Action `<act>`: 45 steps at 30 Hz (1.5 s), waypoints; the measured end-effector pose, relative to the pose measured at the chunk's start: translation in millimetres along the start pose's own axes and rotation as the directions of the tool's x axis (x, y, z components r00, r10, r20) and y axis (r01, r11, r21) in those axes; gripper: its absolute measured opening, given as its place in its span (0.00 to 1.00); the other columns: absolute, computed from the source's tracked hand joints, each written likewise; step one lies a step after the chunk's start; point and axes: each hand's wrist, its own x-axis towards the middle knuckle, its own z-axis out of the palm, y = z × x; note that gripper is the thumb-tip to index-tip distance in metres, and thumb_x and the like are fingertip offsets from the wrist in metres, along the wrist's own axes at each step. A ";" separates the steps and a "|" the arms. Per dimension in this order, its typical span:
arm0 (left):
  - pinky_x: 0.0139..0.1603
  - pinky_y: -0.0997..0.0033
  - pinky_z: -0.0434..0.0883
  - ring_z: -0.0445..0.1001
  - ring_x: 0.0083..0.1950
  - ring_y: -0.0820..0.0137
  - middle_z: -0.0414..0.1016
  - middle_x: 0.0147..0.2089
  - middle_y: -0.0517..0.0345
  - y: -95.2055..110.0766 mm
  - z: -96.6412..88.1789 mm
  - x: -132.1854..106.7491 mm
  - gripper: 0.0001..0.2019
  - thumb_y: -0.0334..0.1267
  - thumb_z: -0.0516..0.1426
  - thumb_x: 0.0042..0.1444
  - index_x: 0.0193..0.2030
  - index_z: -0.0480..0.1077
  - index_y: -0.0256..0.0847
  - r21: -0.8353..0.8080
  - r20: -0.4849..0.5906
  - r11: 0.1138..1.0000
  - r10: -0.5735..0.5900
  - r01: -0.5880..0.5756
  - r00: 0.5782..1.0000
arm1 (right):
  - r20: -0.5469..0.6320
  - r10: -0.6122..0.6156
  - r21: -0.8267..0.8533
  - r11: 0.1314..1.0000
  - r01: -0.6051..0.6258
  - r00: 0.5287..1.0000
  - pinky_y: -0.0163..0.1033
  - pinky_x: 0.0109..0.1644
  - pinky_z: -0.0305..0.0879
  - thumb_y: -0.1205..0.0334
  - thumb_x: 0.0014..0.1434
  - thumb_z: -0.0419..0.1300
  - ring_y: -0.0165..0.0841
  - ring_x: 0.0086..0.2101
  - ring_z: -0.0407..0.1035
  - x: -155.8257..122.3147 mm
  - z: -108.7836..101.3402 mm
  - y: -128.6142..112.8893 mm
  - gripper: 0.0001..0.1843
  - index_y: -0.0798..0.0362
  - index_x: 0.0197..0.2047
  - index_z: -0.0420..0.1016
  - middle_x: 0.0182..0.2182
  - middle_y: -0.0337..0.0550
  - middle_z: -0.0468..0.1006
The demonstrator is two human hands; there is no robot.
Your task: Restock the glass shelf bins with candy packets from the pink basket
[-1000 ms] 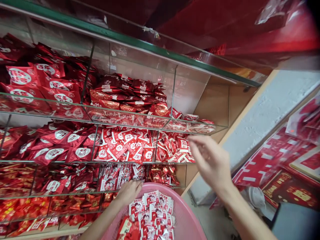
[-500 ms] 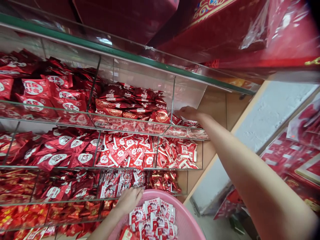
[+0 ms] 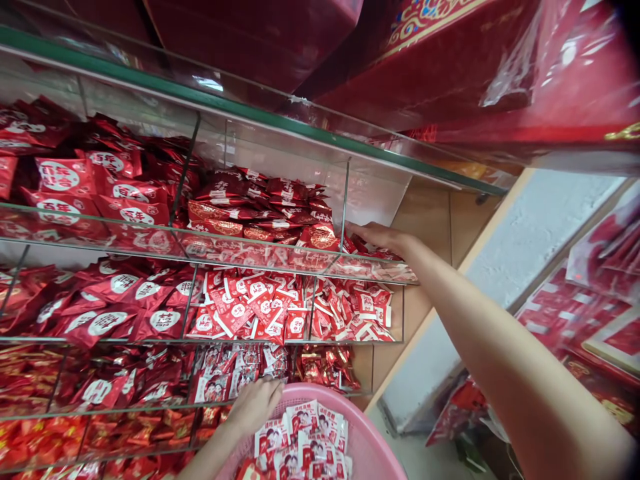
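A pink plastic basket [image 3: 373, 440] is at the bottom of the head view, holding white-and-red candy packets [image 3: 310, 433] and a redder packet at its lower left. My left hand [image 3: 257, 403] is closed over the basket's back-left rim. On an upper glass shelf, my right hand [image 3: 377, 235] reaches into the far-right compartment, low over small red packets [image 3: 367, 252]. Its visible fingers are stretched to the left, with the tips partly hidden by the glass divider and packets. I see nothing held in it.
Dark red packets [image 3: 265, 200] fill the neighbouring compartment, past an upright glass divider [image 3: 345, 200]. Lower shelves hold several more kinds of red packets [image 3: 260, 303]. A thick glass shelf edge [image 3: 280, 127] runs above my right arm, with large red boxes [image 3: 440, 80] over it.
My right hand has sunk slightly lower among the packets, its fingers flatter and further to the left. My left hand stays on the basket rim. The view has shifted a little.
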 end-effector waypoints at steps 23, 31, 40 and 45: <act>0.41 0.70 0.66 0.75 0.42 0.65 0.76 0.42 0.56 5.5 1.5 2.5 0.24 0.46 0.36 0.63 0.40 0.72 0.47 0.063 -0.007 0.998 -0.021 0.022 1.000 | -0.451 -0.263 0.217 0.895 0.390 0.853 0.36 0.32 0.66 0.55 0.47 0.62 0.34 0.28 0.71 -29.4 -14.1 33.8 0.11 0.54 0.28 0.80 0.24 0.39 0.78; 0.43 0.67 0.66 0.75 0.42 0.63 0.77 0.42 0.56 7.9 -1.7 -0.5 0.25 0.48 0.35 0.63 0.38 0.72 0.49 0.058 0.001 0.998 -0.026 0.026 1.000 | -0.760 -0.146 0.405 0.656 0.637 0.633 0.35 0.25 0.66 0.53 0.56 0.58 0.28 0.21 0.67 -111.4 12.1 15.4 0.15 0.51 0.43 0.78 0.21 0.37 0.75; 0.42 0.69 0.66 0.75 0.43 0.65 0.76 0.44 0.55 12.1 -3.5 -1.0 0.24 0.45 0.36 0.64 0.42 0.72 0.45 0.085 0.026 0.996 -0.036 0.034 0.999 | -0.365 -0.310 0.603 0.639 0.477 0.878 0.41 0.34 0.72 0.53 0.56 0.58 0.36 0.30 0.74 -181.6 132.8 32.5 0.14 0.45 0.44 0.77 0.30 0.41 0.80; 0.45 0.70 0.66 0.75 0.46 0.66 0.77 0.45 0.55 9.2 -1.3 0.8 0.23 0.46 0.37 0.64 0.43 0.72 0.46 0.079 0.028 0.996 -0.035 0.033 0.999 | -0.280 -0.244 0.638 0.675 0.370 0.928 0.39 0.37 0.70 0.56 0.56 0.58 0.35 0.34 0.73 -184.8 171.2 40.0 0.13 0.46 0.44 0.77 0.37 0.42 0.80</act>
